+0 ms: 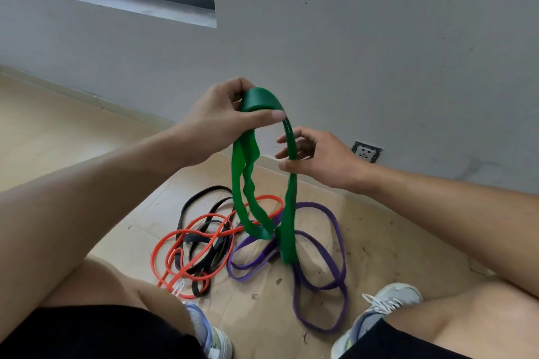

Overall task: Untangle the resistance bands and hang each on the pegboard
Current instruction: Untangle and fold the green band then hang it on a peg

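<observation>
Head view: left hand [215,122] is gripping the green band's [287,207] top; right hand [318,159] fingers are pinching its side. Lifting may be dragging the purple band [335,245] along, tightening the tangle.

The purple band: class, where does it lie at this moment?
In the head view the purple band lies looped on the floor, right of the red band and black band, under the lifted green band, ahead of the right shoe.
</observation>
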### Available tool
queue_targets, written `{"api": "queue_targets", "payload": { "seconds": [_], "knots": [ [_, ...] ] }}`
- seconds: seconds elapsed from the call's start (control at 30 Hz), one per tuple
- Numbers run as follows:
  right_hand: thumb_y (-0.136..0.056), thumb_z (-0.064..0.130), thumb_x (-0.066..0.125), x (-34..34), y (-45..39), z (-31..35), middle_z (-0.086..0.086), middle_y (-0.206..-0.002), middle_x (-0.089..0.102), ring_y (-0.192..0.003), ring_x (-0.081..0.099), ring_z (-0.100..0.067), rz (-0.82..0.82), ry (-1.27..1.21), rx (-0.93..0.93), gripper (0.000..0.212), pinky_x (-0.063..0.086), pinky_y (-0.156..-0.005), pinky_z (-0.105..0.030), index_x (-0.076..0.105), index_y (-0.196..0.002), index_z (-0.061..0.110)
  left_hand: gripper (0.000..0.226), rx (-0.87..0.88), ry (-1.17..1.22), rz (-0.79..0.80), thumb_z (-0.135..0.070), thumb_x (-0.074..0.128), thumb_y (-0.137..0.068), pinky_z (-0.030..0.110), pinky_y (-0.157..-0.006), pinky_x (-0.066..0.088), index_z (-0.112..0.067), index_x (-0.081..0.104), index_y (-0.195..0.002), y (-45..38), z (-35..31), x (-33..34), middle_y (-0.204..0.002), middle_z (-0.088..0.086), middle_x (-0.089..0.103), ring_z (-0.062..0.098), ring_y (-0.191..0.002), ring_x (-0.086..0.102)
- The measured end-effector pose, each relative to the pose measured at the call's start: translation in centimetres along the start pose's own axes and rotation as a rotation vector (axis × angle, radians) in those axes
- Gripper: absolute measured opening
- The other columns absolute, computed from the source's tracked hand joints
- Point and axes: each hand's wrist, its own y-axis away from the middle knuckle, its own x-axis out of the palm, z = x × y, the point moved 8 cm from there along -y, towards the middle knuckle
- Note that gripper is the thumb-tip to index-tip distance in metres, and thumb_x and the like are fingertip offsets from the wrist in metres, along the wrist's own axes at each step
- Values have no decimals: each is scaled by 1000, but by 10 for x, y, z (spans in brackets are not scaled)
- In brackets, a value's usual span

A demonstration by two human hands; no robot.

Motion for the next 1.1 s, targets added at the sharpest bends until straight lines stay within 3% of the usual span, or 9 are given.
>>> {"api": "queue_targets", "payload": {
  "seconds": [0.1,0.33,0.5,0.67,0.83,0.93,1.03,1.1],
  "knots": [
    [-89,24,80,7,2,2,9,-117,75,-111,70,-7,41,-33,-3,41,58,-99,-32,67,-128,27,50,78,-25,-36,-43,87,-60,39,-78,60,-14,62,-92,4,-12,0,-85,8,67,24,-77,69],
    [-88,25,82,30,1,10,6,-124,74,-112,71,-9,144,-83,-10,41,58,-99,-32,70,-127,19,58,213,-176,-124,-55,85,-59,54,-77,59,-11,64,-89,9,-33,8,-90,21,70,38,-82,70],
    [-85,26,84,34,0,25,5,-100,80,-93,76,-9,106,-45,-77,24,62,-87,-28,76,-106,18,59,249,-170,-287,-52,92,-62,51,-67,55,-4,66,-86,7,-42,2,-82,23,68,41,-77,67],
    [-79,37,88,33,-1,22,7,-105,77,-95,75,-7,46,25,-28,42,62,-90,-37,71,-115,22,59,238,-214,-337,-55,90,-63,38,-61,51,-6,67,-85,8,-42,-4,-79,19,68,35,-71,65],
    [-78,44,88,32,1,19,8,-106,74,-95,73,-7,58,73,-10,51,60,-92,-34,68,-120,23,57,233,-206,-297,-51,90,-65,46,-61,53,-4,67,-88,10,-39,1,-82,21,69,38,-71,65],
    [-77,52,86,28,-1,17,4,-101,73,-91,71,-9,7,155,-19,56,59,-87,-35,66,-121,25,57,231,-199,-294,-52,90,-64,41,-61,53,-5,67,-86,9,-39,3,-79,19,68,29,-63,62],
    [-75,61,83,25,-4,17,-12,-86,69,-72,64,-12,-32,236,-33,51,54,-70,-37,63,-114,34,55,228,-202,-286,-52,89,-65,23,-55,44,-6,68,-85,8,-39,3,-77,17,67,9,-59,51],
    [-75,61,83,24,-5,16,-3,-83,66,-74,61,-9,-36,223,-28,55,48,-69,-31,65,-118,32,55,231,-194,-285,-51,90,-65,24,-56,46,-5,67,-86,7,-38,2,-78,19,67,13,-59,53]
  ]
}}
